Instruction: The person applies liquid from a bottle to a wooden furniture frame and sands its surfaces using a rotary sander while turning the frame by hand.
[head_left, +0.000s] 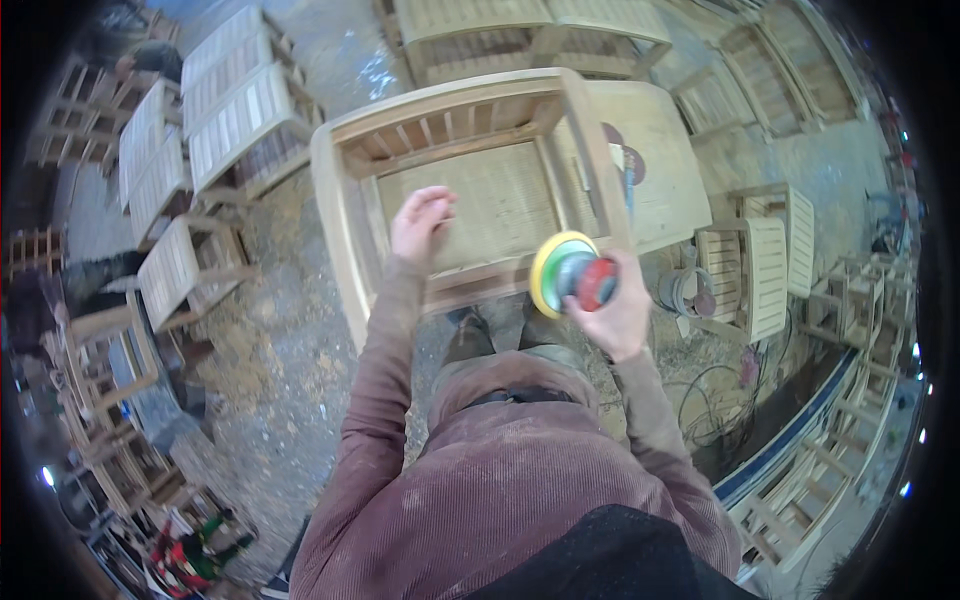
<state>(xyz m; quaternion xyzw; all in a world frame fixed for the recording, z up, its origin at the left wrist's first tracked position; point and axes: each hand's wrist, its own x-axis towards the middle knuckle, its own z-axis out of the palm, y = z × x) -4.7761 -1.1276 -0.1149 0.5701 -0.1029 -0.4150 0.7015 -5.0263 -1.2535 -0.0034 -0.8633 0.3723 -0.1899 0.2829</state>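
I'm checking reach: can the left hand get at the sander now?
Probably yes: the left hand looks empty, with nothing seen between it and the sander, though the right hand grips it.

Furniture frame (450, 98) right in front, sander (580, 278) by its near right corner. Tabletop (672, 200) sticks out to the frame's right with discs (633, 165) on it, bucket (684, 291) just this side of that, more furniture (236, 112) off left.
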